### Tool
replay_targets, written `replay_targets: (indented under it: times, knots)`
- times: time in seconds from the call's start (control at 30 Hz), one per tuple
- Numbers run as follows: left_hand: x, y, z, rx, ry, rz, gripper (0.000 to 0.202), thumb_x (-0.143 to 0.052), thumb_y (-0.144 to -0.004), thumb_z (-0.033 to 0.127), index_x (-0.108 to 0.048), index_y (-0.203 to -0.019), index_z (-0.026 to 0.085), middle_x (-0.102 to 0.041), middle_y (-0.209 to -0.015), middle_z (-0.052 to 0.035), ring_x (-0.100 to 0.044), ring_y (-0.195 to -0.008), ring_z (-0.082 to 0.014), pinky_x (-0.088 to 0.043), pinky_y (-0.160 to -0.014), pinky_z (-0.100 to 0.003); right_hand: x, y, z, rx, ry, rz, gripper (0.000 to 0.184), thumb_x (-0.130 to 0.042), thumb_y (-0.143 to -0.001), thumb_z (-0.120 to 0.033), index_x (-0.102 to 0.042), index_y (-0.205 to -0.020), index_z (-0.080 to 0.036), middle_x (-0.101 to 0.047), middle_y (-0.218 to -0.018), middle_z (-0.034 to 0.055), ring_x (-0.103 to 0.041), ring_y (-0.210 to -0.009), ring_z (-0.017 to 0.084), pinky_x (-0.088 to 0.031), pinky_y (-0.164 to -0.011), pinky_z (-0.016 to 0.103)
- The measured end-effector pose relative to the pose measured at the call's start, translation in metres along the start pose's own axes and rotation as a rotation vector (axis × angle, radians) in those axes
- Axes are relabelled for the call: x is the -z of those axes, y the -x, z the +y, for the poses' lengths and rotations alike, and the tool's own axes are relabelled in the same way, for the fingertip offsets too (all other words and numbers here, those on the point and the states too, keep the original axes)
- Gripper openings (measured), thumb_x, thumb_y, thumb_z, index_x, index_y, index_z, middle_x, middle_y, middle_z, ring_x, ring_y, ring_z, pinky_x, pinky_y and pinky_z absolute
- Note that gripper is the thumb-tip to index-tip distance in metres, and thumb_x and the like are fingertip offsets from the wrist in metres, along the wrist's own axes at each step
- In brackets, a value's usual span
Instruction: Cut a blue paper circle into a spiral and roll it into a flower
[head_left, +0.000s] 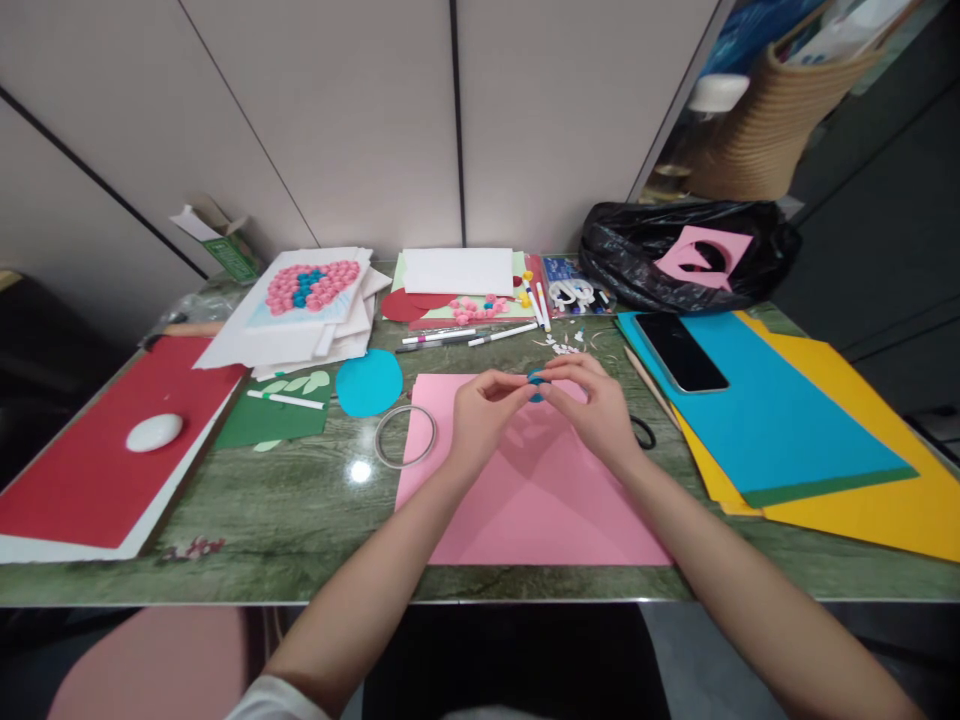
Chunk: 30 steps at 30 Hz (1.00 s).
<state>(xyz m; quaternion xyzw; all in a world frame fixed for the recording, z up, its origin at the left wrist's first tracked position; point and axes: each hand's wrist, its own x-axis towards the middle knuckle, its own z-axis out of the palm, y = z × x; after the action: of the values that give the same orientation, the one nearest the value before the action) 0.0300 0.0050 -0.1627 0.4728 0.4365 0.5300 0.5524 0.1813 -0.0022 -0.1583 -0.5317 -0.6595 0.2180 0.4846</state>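
Observation:
My left hand (487, 408) and my right hand (596, 405) meet over a pink paper sheet (517, 510). Between their fingertips they pinch a small blue paper coil (537, 380), partly covered by the fingers. It resembles the blue paper rosettes (305, 290) in the heart-shaped picture at the back left. Left of my left hand lie a roll of tape (377, 440) and a cut blue paper circle (369, 383). Black scissor handles (643, 433) show beside my right hand, the rest hidden under it.
Markers (502, 334), white paper scraps (566, 343) and pink rosettes (480, 308) lie behind my hands. On the right, a phone (681, 352) rests on blue paper (787, 410). A black plastic bag (622, 255) stands behind. At left, a white oval object (154, 432) sits on red paper (90, 480).

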Motion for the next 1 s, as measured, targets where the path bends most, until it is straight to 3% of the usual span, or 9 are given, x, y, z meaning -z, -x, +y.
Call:
replay_targets:
  times: [0.2,0.3,0.4,0.6,0.73,1.0]
  knots:
    - [0.008,-0.001,0.008,-0.146,-0.422,-0.159,0.002,-0.067,-0.073,0.020,-0.069,-0.073,0.019,-0.072,-0.079,-0.0025,-0.067,-0.076,-0.0164,-0.050,-0.073,-0.028,0.016,-0.006,0.003,0.204,0.359,-0.209,0.011,-0.065,-0.076,-0.022,-0.071,-0.085,-0.024,-0.066,-0.100,0.0052,-0.053,-0.101,0.026,-0.038,-0.091,0.046]
    - [0.012,-0.004,0.007,-0.235,-0.683,-0.276,0.011,-0.064,-0.074,0.014,-0.070,-0.074,0.023,-0.073,-0.079,-0.0003,-0.066,-0.074,-0.0162,-0.048,-0.073,-0.028,0.020,-0.007,0.007,0.281,0.462,-0.350,0.011,-0.064,-0.077,-0.024,-0.071,-0.086,-0.025,-0.067,-0.103,0.0053,-0.051,-0.103,0.027,-0.036,-0.090,0.047]
    - [0.014,-0.006,0.006,-0.251,-0.774,-0.352,0.015,-0.062,-0.074,0.012,-0.071,-0.075,0.024,-0.074,-0.079,0.0005,-0.065,-0.073,-0.0166,-0.047,-0.071,-0.028,0.023,-0.007,0.008,0.304,0.498,-0.403,0.007,-0.064,-0.080,-0.027,-0.071,-0.082,-0.026,-0.067,-0.103,0.0057,-0.051,-0.105,0.028,-0.035,-0.090,0.048]
    - [0.012,-0.005,0.008,-0.114,-0.375,-0.229,0.002,-0.073,-0.069,0.020,-0.071,-0.070,0.020,-0.073,-0.078,-0.0034,-0.067,-0.075,-0.0184,-0.052,-0.077,-0.033,0.027,-0.010,0.003,0.270,0.363,-0.309,0.006,-0.066,-0.079,-0.027,-0.071,-0.082,-0.026,-0.065,-0.104,0.0056,-0.052,-0.103,0.026,-0.038,-0.091,0.047]
    - [0.009,-0.004,0.011,-0.027,-0.142,-0.187,0.012,-0.079,-0.062,0.022,-0.070,-0.069,0.017,-0.073,-0.076,-0.0051,-0.068,-0.073,-0.0179,-0.054,-0.076,-0.034,0.028,-0.010,-0.003,0.247,0.257,-0.245,0.006,-0.068,-0.078,-0.026,-0.071,-0.083,-0.026,-0.066,-0.102,0.0045,-0.055,-0.102,0.025,-0.041,-0.092,0.045]
    - [0.006,-0.002,0.009,-0.040,0.003,-0.129,0.014,-0.080,-0.060,0.022,-0.070,-0.070,0.017,-0.074,-0.082,-0.0052,-0.069,-0.082,-0.0192,-0.055,-0.082,-0.036,0.022,-0.008,-0.005,0.185,0.115,-0.136,0.006,-0.071,-0.076,-0.027,-0.072,-0.082,-0.027,-0.066,-0.097,0.0037,-0.057,-0.099,0.023,-0.044,-0.090,0.043]
